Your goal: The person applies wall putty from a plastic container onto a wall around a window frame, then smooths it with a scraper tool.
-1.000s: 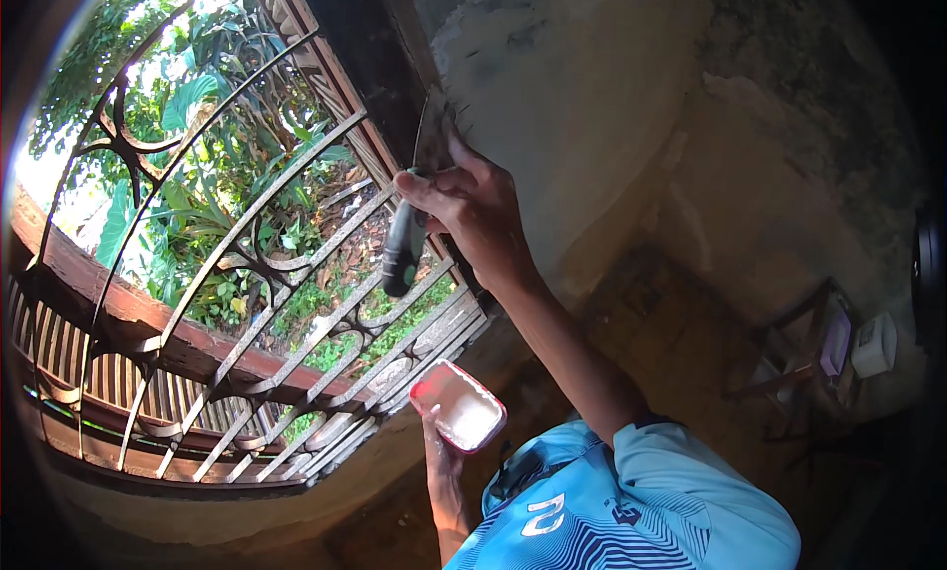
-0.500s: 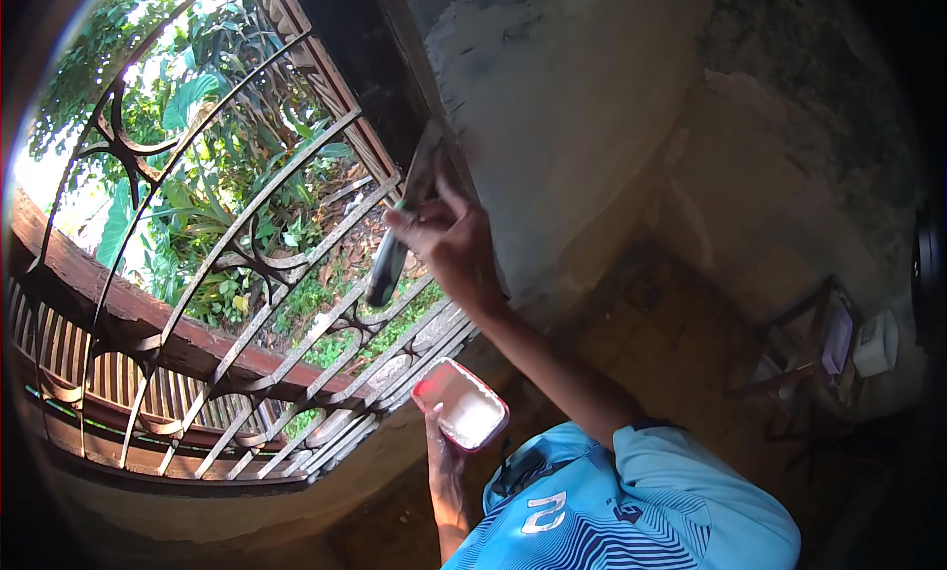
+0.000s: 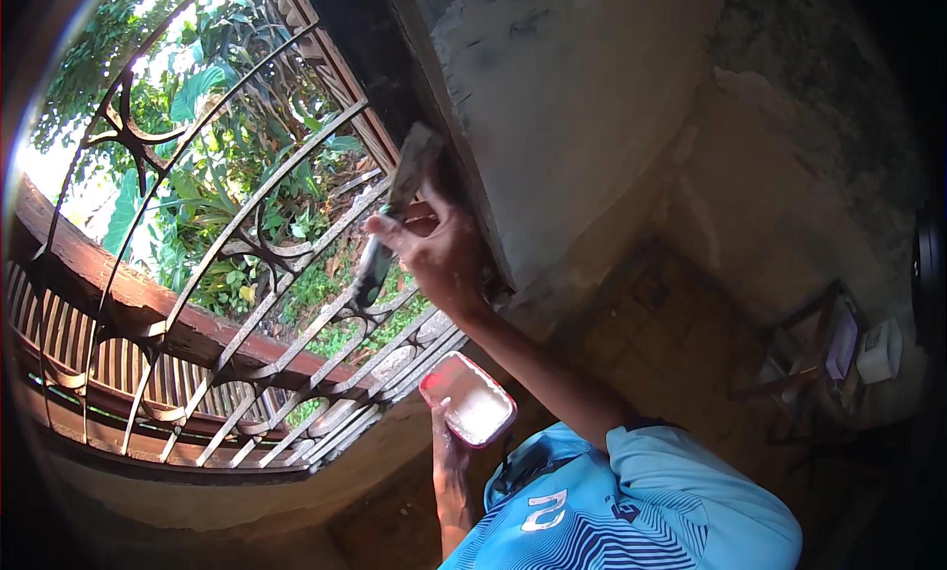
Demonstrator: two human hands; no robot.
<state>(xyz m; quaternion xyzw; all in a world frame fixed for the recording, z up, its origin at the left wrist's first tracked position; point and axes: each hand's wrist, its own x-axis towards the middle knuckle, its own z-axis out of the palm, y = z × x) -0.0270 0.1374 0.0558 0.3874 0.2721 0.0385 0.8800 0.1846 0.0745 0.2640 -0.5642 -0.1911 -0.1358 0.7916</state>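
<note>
My right hand (image 3: 446, 252) is closed around the handle of a putty knife (image 3: 418, 158). Its broad, flat blade points up and lies close to the dark window frame (image 3: 380, 47) at the wall's edge; I cannot tell whether it touches. The dark handle slants down to the left past my thumb. Lower down, my left hand (image 3: 450, 442) grips a red-rimmed plastic tub (image 3: 480, 412) from its near side. White paste coats the tub's inside, and a little white shows on my left fingers.
A metal window grille (image 3: 247, 343) fills the left side, with greenery behind it. On the right of the frame rises a patchy plastered wall (image 3: 562, 106). A small wooden stand (image 3: 779, 358) with a purple item (image 3: 841, 343) and a white container (image 3: 878, 348) is at far right.
My right hand and the putty knife have shifted slightly left and down, and the blade is tilted more to the left. The tub has moved slightly right and up.
</note>
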